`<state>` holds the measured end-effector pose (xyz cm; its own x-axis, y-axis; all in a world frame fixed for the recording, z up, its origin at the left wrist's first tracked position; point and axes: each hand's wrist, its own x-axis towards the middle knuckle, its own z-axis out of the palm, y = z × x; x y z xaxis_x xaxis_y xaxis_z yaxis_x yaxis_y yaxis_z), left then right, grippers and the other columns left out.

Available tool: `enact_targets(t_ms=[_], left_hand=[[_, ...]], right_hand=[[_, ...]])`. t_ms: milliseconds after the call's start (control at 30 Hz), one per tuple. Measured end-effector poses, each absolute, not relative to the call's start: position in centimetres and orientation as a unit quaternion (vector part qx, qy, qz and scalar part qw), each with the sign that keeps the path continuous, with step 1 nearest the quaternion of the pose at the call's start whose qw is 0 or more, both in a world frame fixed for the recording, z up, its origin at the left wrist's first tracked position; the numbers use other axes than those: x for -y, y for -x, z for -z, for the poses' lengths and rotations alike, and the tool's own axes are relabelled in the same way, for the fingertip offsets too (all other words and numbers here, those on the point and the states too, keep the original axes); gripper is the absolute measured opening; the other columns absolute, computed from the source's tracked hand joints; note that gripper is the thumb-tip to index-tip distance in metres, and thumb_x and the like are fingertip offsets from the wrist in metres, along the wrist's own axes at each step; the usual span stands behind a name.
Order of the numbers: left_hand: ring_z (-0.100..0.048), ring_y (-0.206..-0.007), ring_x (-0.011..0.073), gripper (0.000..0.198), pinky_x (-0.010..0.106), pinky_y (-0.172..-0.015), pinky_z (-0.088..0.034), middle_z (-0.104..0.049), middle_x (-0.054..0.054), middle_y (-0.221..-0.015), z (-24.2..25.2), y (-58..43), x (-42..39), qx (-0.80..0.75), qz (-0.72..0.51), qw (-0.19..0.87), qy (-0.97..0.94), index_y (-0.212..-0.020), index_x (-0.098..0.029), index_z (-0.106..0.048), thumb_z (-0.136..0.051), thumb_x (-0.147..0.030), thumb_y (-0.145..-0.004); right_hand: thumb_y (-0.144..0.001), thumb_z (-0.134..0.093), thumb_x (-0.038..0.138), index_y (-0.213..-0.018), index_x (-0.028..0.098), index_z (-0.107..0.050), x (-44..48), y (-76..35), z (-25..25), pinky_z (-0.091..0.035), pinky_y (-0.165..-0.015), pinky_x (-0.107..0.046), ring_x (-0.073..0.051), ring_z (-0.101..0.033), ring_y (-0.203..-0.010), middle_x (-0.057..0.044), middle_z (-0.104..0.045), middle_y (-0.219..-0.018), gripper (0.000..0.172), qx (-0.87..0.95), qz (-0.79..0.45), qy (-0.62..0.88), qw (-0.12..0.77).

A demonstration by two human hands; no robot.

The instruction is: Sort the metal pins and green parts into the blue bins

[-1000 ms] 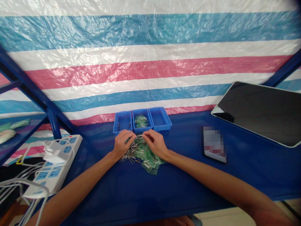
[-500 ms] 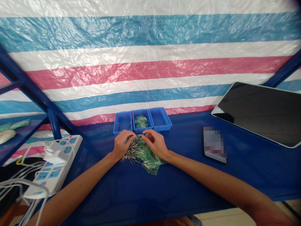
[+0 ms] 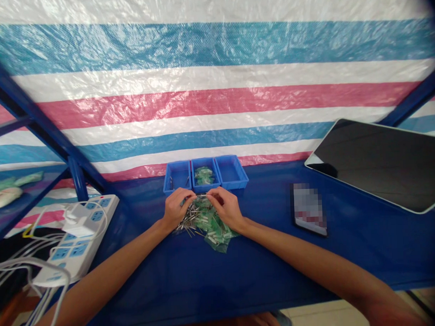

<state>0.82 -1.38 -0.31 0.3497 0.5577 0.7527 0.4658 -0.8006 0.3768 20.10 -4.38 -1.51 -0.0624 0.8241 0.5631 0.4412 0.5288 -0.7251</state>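
Blue smooth table [image 3: 263,256] carries three small boxy plastic bins [image 3: 205,173] at its back edge. Just before them lies a heap [image 3: 209,226] of crinkly green bags and thin metal rods. Over it, left hand [image 3: 176,209] and right hand [image 3: 225,209] pinch one slim silvery pin [image 3: 201,196] by its ends.

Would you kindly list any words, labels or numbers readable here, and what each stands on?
No text can be read.
Black smartphone: screen blurred out.
White power strip with blue sockets: any markings too small to read.
Dark, white-edged tablet: screen blank.
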Motion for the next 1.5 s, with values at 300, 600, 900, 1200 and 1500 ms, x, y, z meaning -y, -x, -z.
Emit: enact_targets(t_ms=[300,600,900,1200,1500], left_hand=[[-0.057,-0.07,0.0125,0.011,0.026,-0.069,-0.046,-0.063,0.003,-0.074,0.56,-0.62,1.38,-0.309,-0.473,0.044,-0.824,-0.083,-0.017,-0.062,-0.055,-0.025,-0.088],[-0.059,-0.071,0.0132,0.013,0.026,-0.068,-0.049,-0.065,0.003,-0.078,0.51,-0.75,1.26,-0.303,-0.486,0.06,-0.818,-0.093,-0.017,-0.064,-0.062,-0.026,-0.083],[-0.061,-0.078,0.0129,0.008,0.027,-0.075,-0.051,-0.067,0.004,-0.084,0.64,-0.6,1.25,-0.275,-0.492,0.046,-0.825,-0.089,-0.018,-0.067,-0.061,-0.017,-0.083],[-0.061,-0.078,0.0128,0.008,0.026,-0.075,-0.051,-0.067,0.004,-0.085,0.94,-0.43,1.2,-0.269,-0.482,0.034,-0.833,-0.089,-0.017,-0.067,-0.061,-0.017,-0.083],[-0.061,-0.076,0.0127,0.007,0.025,-0.073,-0.051,-0.066,0.005,-0.082,0.73,-0.46,1.24,-0.273,-0.481,0.05,-0.832,-0.087,-0.017,-0.066,-0.06,-0.018,-0.084]], right_hand=[[-0.092,-0.048,0.034,-0.082,0.018,-0.062,4.37,-20.14,1.36,-0.042,-0.064,-0.025,-0.014,-0.054,-0.065,-0.002,-0.061,-0.075,0.023,0.706,-0.195,0.444,0.517],[-0.092,-0.047,0.035,-0.082,0.018,-0.062,4.36,-20.04,1.44,-0.041,-0.064,-0.025,-0.014,-0.052,-0.064,-0.001,-0.059,-0.073,0.024,0.695,-0.189,0.444,0.532],[-0.092,-0.047,0.033,-0.083,0.017,-0.061,4.27,-20.07,1.45,-0.04,-0.063,-0.025,-0.013,-0.052,-0.064,-0.001,-0.06,-0.074,0.023,0.699,-0.192,0.44,0.53],[-0.093,-0.045,0.032,-0.081,0.018,-0.061,4.38,-20.14,1.29,-0.041,-0.066,-0.025,-0.014,-0.053,-0.065,-0.002,-0.059,-0.073,0.025,0.707,-0.177,0.431,0.533],[-0.091,-0.049,0.033,-0.099,0.018,-0.062,4.23,-20.03,1.41,-0.041,-0.065,-0.026,-0.013,-0.052,-0.064,-0.002,-0.06,-0.079,0.021,0.704,-0.192,0.421,0.538]])
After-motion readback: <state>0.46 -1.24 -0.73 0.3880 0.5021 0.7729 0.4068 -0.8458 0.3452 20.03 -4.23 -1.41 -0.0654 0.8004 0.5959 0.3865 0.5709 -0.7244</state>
